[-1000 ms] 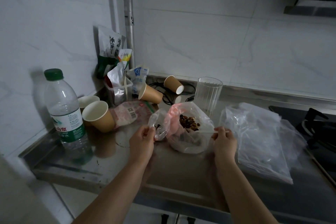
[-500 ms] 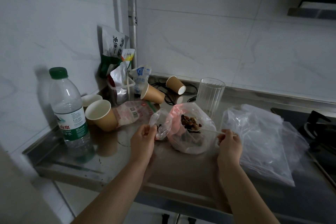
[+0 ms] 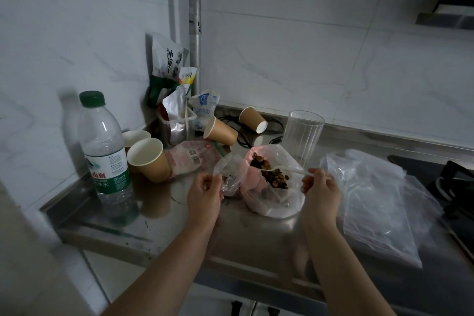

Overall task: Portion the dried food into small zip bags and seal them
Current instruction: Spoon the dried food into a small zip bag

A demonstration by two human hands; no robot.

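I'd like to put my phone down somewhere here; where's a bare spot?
Bare steel counter lies along the near edge, between the water bottle and the stack of zip bags, under the forearms. The back left corner is crowded with paper cups and snack packets.

right hand | spoon lifted from bag, carrying dried food

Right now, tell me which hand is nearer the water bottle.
Left. The left hand holds a small bag just right of the water bottle; the right hand, holding a spoon, is farther right, beyond the food bag.
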